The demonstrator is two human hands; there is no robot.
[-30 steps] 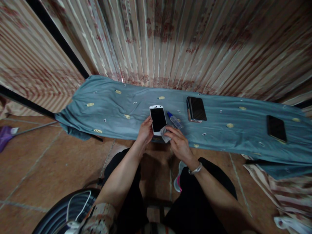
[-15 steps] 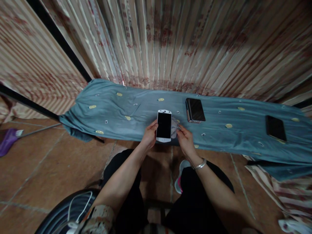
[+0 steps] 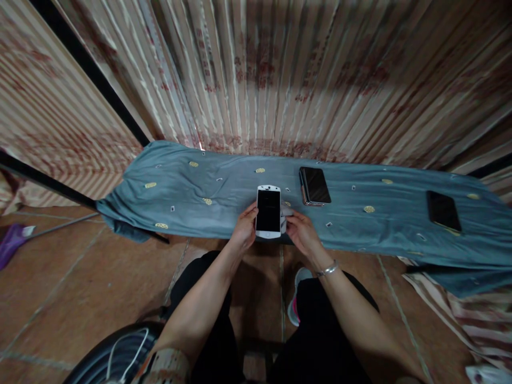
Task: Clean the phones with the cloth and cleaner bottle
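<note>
A white smartphone [image 3: 268, 212] with a dark screen is upright in front of me, above the near edge of the cloth-covered bench. My left hand [image 3: 245, 226] is closed on its left edge, the thumb on the frame. At the phone's right edge my right hand [image 3: 303, 230] pinches a crumpled light grey cloth [image 3: 284, 216]. Part of that cloth is hidden behind the phone. Right of my hands lies a stack of phones [image 3: 315, 185], the top one with a black screen. Another dark phone [image 3: 444, 211] lies farther right.
A blue-green cloth [image 3: 228, 213] with yellow prints covers the long bench. Striped curtains [image 3: 248, 80] hang behind it, with a black pole [image 3: 92, 69] at left. A purple broom or dustpan [image 3: 11, 244] is on the tiled floor. A white cable [image 3: 138, 352] lies at lower left.
The view has tilted slightly, so the bench sits a little lower. My right hand with the grey cloth has come closer to the phone's right edge, and less cloth shows.
</note>
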